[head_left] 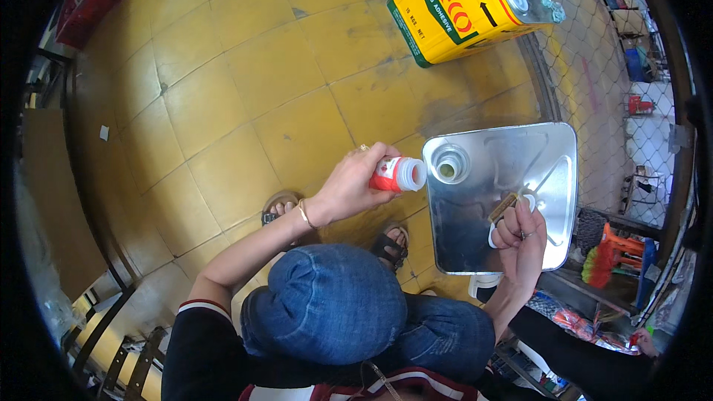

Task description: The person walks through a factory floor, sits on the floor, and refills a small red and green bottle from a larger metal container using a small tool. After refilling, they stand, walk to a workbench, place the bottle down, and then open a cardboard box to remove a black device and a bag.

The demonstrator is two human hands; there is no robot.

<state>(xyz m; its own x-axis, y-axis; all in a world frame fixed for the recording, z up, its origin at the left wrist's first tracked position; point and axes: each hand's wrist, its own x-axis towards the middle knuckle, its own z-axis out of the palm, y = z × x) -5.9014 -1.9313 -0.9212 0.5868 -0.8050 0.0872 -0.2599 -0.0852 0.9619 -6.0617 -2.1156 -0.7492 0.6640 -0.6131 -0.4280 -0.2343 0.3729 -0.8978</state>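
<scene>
My left hand (pixel 355 187) is wrapped round a small red bottle (pixel 385 173) with a white neck. The bottle lies nearly level, its uncapped mouth pointing right, beside the round spout (pixel 448 164) of a silver metal tin (pixel 475 200). The spout is uncovered, and something pale shows inside it. Over the lower right of the tin's top, my right hand (pixel 518 230) is closed, with a ring on one finger. White bits and a brownish strip show beside its fingers; what it grips is largely hidden.
A yellow and green square tin (pixel 460 11) stands on the yellow tiled floor (pixel 245 67) at the far right. Wire mesh (pixel 594 104) runs along the right. A red plastic crate (pixel 96 1) sits far left. Brushes (pixel 605 256) are at the right, near another person's hand (pixel 645 341).
</scene>
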